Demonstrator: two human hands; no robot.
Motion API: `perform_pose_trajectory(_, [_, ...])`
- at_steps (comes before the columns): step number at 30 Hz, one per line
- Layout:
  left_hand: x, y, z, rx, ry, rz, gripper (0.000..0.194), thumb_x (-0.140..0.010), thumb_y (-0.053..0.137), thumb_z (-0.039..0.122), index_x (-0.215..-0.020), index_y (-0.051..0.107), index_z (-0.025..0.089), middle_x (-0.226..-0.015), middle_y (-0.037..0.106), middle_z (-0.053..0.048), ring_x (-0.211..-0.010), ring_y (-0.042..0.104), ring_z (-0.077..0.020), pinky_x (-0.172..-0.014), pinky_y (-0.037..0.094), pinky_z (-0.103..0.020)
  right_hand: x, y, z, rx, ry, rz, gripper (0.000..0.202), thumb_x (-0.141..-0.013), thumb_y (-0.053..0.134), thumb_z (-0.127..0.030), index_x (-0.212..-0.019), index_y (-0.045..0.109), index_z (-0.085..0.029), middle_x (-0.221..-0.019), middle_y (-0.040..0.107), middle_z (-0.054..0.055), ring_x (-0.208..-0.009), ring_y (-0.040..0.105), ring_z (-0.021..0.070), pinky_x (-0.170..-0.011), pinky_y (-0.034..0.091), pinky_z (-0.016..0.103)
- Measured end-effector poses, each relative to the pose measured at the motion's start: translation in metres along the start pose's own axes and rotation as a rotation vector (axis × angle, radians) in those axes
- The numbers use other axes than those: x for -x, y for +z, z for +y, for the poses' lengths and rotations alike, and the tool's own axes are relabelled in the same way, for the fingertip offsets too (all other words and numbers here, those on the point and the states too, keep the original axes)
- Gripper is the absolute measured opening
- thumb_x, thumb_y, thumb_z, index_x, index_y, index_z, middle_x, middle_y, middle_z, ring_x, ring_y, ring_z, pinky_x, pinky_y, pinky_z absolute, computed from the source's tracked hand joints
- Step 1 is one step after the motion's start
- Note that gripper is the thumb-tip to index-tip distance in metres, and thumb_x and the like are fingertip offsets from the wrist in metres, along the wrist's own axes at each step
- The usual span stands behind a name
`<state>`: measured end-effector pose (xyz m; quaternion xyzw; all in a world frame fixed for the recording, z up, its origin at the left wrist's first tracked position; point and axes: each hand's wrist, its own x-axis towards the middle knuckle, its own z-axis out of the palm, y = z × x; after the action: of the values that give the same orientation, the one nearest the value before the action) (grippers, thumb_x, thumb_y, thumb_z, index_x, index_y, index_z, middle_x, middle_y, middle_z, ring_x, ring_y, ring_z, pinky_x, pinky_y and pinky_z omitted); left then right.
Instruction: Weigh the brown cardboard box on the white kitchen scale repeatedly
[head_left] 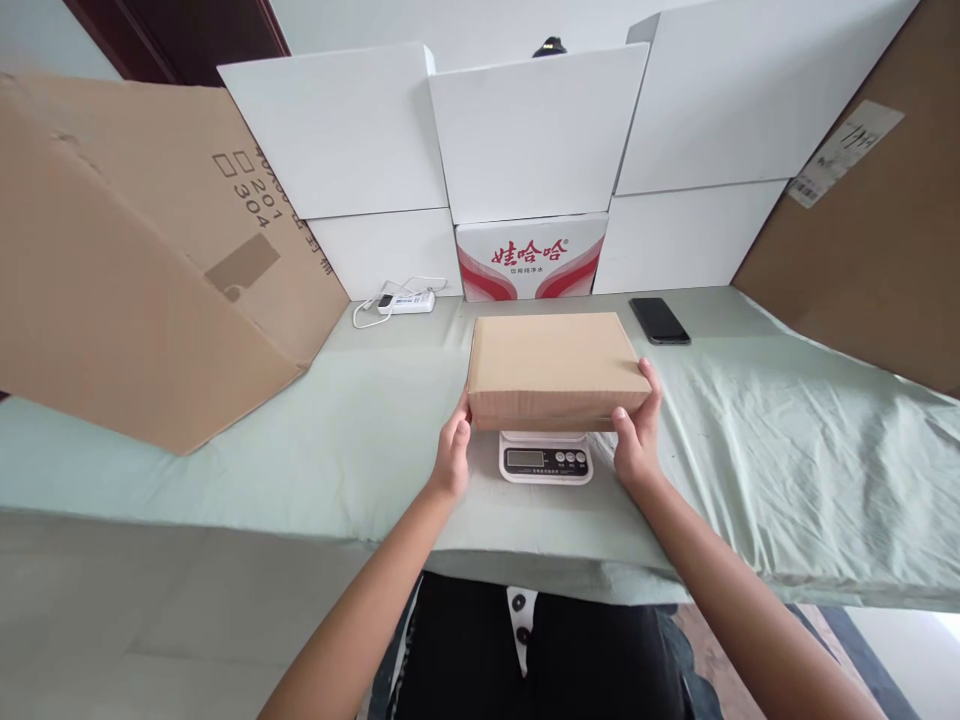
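A closed brown cardboard box is held level between my two hands, over a white digital kitchen scale. My left hand grips the box's left side near the front corner, its fingers partly hidden behind it. My right hand holds the front right corner, thumb on the front face and fingers along the right side. The scale's front panel with its grey display and several round buttons shows below the box; its platform is mostly covered. Whether the box rests on the platform I cannot tell.
A black phone lies behind the box to the right. A white power strip with a cable lies at the back left. Stacked white boxes form a back wall. Large cardboard panels stand at left and right. Pale green cloth covers the table.
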<state>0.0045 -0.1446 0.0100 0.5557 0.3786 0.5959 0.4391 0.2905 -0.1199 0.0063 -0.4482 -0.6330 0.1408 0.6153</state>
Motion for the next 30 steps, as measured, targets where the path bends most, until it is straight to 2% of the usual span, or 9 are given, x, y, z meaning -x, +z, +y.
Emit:
perform_pose_trajectory(5, [-0.001,-0.003,0.001,-0.008,0.004,0.005,0.081,-0.103,0.045,0.082,-0.164,0.058,0.03,-0.179,0.052,-0.007,-0.174,0.038,-0.0367,-0.146,0.03,-0.054,-0.002,0.001,-0.003,0.015,-0.024,0.021,0.075,-0.103,0.058,-0.064,-0.169,0.041,-0.034,-0.171,0.049,0.013,-0.161,0.047,0.041,-0.134,0.037,0.072])
perform_pose_trajectory(11, [-0.003,-0.01,0.0,-0.012,0.017,0.066,0.087,-0.103,0.043,0.083,-0.174,0.043,0.032,-0.19,0.032,-0.003,-0.179,0.027,-0.0339,-0.149,0.024,-0.051,-0.012,-0.005,-0.003,-0.095,0.049,0.098,0.081,-0.1,0.053,-0.073,-0.171,0.039,-0.037,-0.159,0.061,0.015,-0.147,0.061,0.0408,-0.122,0.048,0.074])
perform_pose_trajectory(14, [0.0,-0.008,0.003,-0.005,-0.008,-0.009,0.086,-0.103,0.043,0.083,-0.171,0.048,0.032,-0.186,0.04,-0.004,-0.178,0.029,-0.0354,-0.148,0.026,-0.054,-0.012,-0.008,-0.007,-0.081,0.065,0.057,0.078,-0.099,0.054,-0.074,-0.166,0.048,-0.036,-0.162,0.062,0.013,-0.151,0.059,0.0415,-0.127,0.046,0.073])
perform_pose_trajectory(17, [-0.002,-0.005,0.014,0.001,-0.009,-0.078,0.082,-0.102,0.046,0.082,-0.166,0.056,0.031,-0.18,0.051,-0.007,-0.175,0.035,-0.037,-0.146,0.031,-0.055,-0.017,-0.008,-0.009,-0.098,0.079,0.031,0.074,-0.1,0.056,-0.071,-0.167,0.049,-0.04,-0.174,0.052,0.006,-0.165,0.045,0.043,-0.137,0.033,0.076])
perform_pose_trajectory(19, [-0.015,-0.004,0.023,0.008,0.03,-0.068,0.084,-0.1,0.049,0.084,-0.163,0.059,0.029,-0.176,0.056,-0.01,-0.173,0.04,-0.0382,-0.144,0.035,-0.056,-0.034,-0.005,-0.009,-0.138,0.047,0.032,0.078,-0.098,0.055,-0.074,-0.17,0.042,-0.045,-0.179,0.044,0.002,-0.17,0.037,0.0437,-0.14,0.028,0.077])
perform_pose_trajectory(23, [-0.067,-0.002,0.029,0.042,0.094,-0.049,0.086,-0.096,0.052,0.088,-0.158,0.063,0.029,-0.173,0.06,-0.011,-0.169,0.047,-0.0388,-0.139,0.043,-0.053,-0.087,0.01,-0.005,-0.118,-0.061,0.024,0.081,-0.095,0.052,-0.082,-0.168,0.04,-0.049,-0.176,0.045,0.001,-0.167,0.041,0.0426,-0.139,0.034,0.074])
perform_pose_trajectory(25, [-0.094,0.003,0.02,0.048,0.098,-0.043,0.087,-0.095,0.052,0.09,-0.156,0.064,0.029,-0.171,0.062,-0.01,-0.168,0.048,-0.0382,-0.138,0.044,-0.052,-0.106,0.022,0.001,-0.095,-0.073,0.044,0.079,-0.096,0.052,-0.081,-0.165,0.044,-0.043,-0.173,0.048,0.004,-0.167,0.04,0.0423,-0.141,0.03,0.073])
perform_pose_trajectory(27, [-0.112,0.008,0.005,0.016,0.123,-0.014,0.086,-0.095,0.055,0.089,-0.155,0.064,0.028,-0.17,0.062,-0.011,-0.167,0.049,-0.0385,-0.138,0.043,-0.052,-0.112,0.034,0.01,-0.101,-0.052,0.085,0.079,-0.095,0.053,-0.078,-0.163,0.046,-0.037,-0.169,0.05,0.008,-0.165,0.04,0.0424,-0.142,0.027,0.072])
perform_pose_trajectory(30, [-0.12,0.013,-0.018,-0.039,0.108,-0.004,0.085,-0.095,0.057,0.087,-0.156,0.063,0.027,-0.17,0.062,-0.012,-0.166,0.05,-0.0384,-0.139,0.041,-0.053,-0.104,0.046,0.03,-0.139,-0.006,0.119,0.084,-0.091,0.058,-0.077,-0.16,0.047,-0.031,-0.167,0.051,0.011,-0.165,0.039,0.0427,-0.143,0.024,0.071])
